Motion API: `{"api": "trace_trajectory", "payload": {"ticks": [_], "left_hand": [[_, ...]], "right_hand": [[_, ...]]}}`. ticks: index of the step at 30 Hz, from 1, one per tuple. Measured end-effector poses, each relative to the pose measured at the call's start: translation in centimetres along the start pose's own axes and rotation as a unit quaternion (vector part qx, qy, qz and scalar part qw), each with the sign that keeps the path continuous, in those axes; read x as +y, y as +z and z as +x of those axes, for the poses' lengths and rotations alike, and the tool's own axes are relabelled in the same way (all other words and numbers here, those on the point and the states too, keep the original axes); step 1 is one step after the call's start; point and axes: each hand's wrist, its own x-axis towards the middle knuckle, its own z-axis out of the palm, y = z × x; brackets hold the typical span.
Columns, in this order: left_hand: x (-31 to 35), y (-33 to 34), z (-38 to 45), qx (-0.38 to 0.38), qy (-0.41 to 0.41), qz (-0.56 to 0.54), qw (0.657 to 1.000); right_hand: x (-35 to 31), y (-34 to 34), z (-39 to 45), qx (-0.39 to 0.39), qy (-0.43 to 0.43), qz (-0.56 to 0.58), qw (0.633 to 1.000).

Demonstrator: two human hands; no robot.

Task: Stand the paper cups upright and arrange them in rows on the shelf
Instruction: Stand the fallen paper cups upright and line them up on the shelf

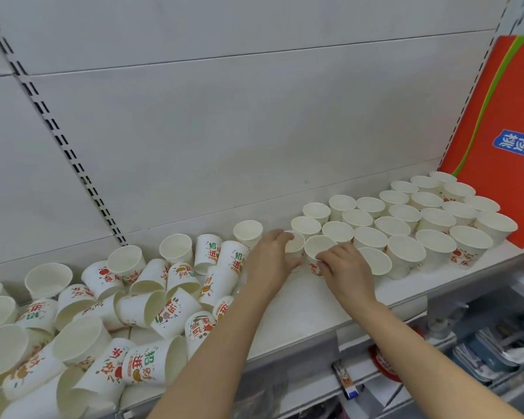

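Two hands reach over a white shelf (300, 303) full of paper cups. The left hand (270, 255) has its fingers and thumb curled round one upright cup (295, 244), holding it by the side. The right hand (344, 267) holds the cup next to it (318, 252), with its fingers curled over the near rim. These two cups stand just beside each other at the left end of the tidy rows (406, 225). The rows run off to the right and far back, all standing up with their open tops showing (white inside, with red and green writing on the outside). On the left is a messy pile of cups (109, 313), many lying on their sides and some leaning on each other. A big red box (496, 131) stands at the far right end of the shelf, just beside the last cups.
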Motion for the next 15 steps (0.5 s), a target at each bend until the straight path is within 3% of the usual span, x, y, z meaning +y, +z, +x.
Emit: {"api": "trace_trajectory", "payload": {"ticks": [2, 5, 7, 10, 15], "left_hand": [[-1.2, -1.0, -1.1, -0.017, -0.032, 0.043, 0.998], [-2.4, -1.8, -2.6, -0.131, -0.079, 0.141, 0.978], [-2.7, -1.6, -2.9, -0.154, -0.095, 0.166, 0.969], [-2.7, -1.2, -2.9, -0.104, -0.124, 0.140, 0.977], [-1.5, 0.1, -4.2, 0.003, -0.130, -0.068, 0.989]], "right_hand": [[0.2, 0.1, 0.0, 0.008, -0.005, 0.003, 1.000], [0.0, 0.1, 0.0, 0.028, -0.049, 0.012, 0.998], [-0.5, 0.1, 0.2, 0.036, -0.072, 0.013, 0.997], [-1.2, 0.2, 0.7, 0.031, -0.101, 0.040, 0.994], [-3.1, 0.3, 0.9, -0.006, -0.128, 0.122, 0.984]]}}
